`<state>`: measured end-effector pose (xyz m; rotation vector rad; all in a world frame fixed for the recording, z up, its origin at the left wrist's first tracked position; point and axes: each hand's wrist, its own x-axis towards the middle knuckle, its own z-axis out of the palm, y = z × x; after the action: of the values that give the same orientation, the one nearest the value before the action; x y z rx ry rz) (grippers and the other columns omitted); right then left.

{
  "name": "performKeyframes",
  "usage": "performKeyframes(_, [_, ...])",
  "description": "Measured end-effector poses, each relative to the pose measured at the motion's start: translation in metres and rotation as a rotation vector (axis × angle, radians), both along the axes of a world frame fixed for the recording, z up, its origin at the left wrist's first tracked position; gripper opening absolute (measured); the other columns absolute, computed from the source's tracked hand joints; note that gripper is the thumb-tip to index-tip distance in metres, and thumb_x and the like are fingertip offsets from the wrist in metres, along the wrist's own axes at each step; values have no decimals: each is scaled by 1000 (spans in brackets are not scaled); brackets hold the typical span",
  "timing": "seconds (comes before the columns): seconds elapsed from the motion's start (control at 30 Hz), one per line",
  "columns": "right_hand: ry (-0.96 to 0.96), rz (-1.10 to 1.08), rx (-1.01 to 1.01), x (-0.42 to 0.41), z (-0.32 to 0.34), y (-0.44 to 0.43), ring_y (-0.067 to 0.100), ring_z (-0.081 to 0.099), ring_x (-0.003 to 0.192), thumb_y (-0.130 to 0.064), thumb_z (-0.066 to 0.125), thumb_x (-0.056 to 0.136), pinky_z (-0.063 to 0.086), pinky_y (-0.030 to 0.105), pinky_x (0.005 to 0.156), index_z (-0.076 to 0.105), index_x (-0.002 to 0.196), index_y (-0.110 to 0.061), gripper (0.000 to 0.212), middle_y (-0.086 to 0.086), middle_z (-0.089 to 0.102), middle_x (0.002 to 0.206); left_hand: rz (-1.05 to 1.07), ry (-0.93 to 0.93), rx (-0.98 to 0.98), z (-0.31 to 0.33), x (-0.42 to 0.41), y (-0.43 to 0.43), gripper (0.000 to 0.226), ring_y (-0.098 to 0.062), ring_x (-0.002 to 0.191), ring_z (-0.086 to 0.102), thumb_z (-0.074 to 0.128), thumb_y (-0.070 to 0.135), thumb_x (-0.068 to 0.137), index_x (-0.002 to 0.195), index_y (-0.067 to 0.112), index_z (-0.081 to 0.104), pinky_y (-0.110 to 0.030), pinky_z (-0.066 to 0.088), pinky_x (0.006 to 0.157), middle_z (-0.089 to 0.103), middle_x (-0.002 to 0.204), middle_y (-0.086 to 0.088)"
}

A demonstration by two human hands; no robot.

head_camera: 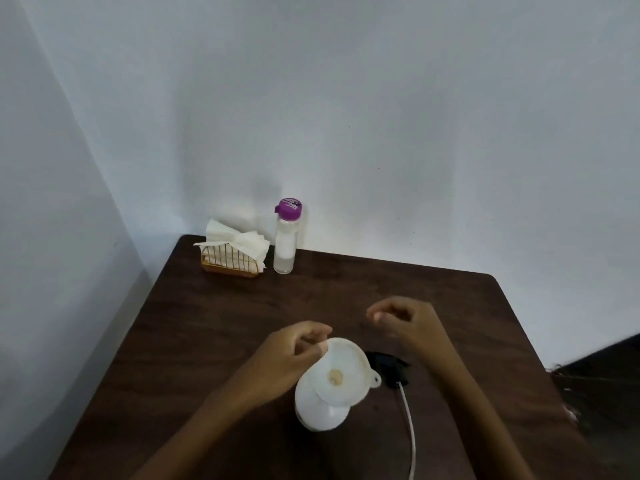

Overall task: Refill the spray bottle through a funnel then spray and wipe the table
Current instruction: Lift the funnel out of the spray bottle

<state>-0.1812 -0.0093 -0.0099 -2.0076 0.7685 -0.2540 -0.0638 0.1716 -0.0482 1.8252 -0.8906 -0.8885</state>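
Note:
A white spray bottle (317, 408) stands open near the front of the dark wooden table (214, 323), with a white funnel (346, 368) seated in its neck. My left hand (294, 355) pinches the funnel's far-left rim. My right hand (401, 318) hovers loosely curled above the table to the right of the funnel and holds nothing. The black spray head (389, 370) with its white dip tube (410, 431) lies on the table just right of the bottle. A clear bottle with a purple cap (286, 237) stands at the back.
A gold wire holder of white paper napkins (233, 252) sits in the back left corner next to the purple-capped bottle. White walls close off the table's back and left sides. Its right edge drops to a dark floor.

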Motion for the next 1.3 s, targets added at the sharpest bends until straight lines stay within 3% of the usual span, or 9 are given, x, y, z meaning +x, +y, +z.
performKeyframes(0.13, [-6, -132, 175, -40, -35, 26, 17, 67, 76, -9, 61, 88, 55, 27, 64, 70, 88, -19, 13, 3, 72, 86, 214, -58, -3, -11, -24, 15, 37, -3, 103, 55, 58, 32, 88, 124, 36, 49, -16, 45, 82, 53, 115, 16])
performKeyframes(0.23, [-41, -219, 312, -52, -52, 39, 16, 65, 67, -12, 59, 90, 55, 33, 62, 70, 89, -18, 12, 6, 71, 77, 333, -100, -10, -17, -30, 16, 26, -5, 87, 58, 60, 28, 87, 112, 29, 57, -13, 44, 70, 59, 96, 8])
performKeyframes(0.4, [-140, -200, 403, -54, -55, 46, 11, 57, 49, -12, 59, 90, 48, 22, 47, 70, 90, -12, 11, 3, 65, 57, 383, -122, 8, -22, -34, 8, 8, -7, 71, 60, 61, 25, 87, 94, 24, 64, -18, 46, 59, 64, 81, 5])
performKeyframes(0.6, [-235, -146, 378, -52, -54, 44, 9, 60, 53, -5, 63, 86, 50, 20, 52, 68, 94, -11, 11, 2, 67, 60, 431, -89, -51, -21, -36, 7, 8, -2, 57, 62, 61, 19, 87, 85, 26, 64, -15, 50, 53, 65, 73, 5])
performKeyframes(1.3, [-263, -189, 474, -49, -55, 44, 10, 57, 53, 0, 59, 87, 49, 25, 53, 69, 92, -5, 13, 5, 65, 61, 382, -43, 18, -17, -31, 9, 6, -9, 60, 64, 61, 15, 87, 91, 16, 64, -17, 50, 56, 68, 70, 2])
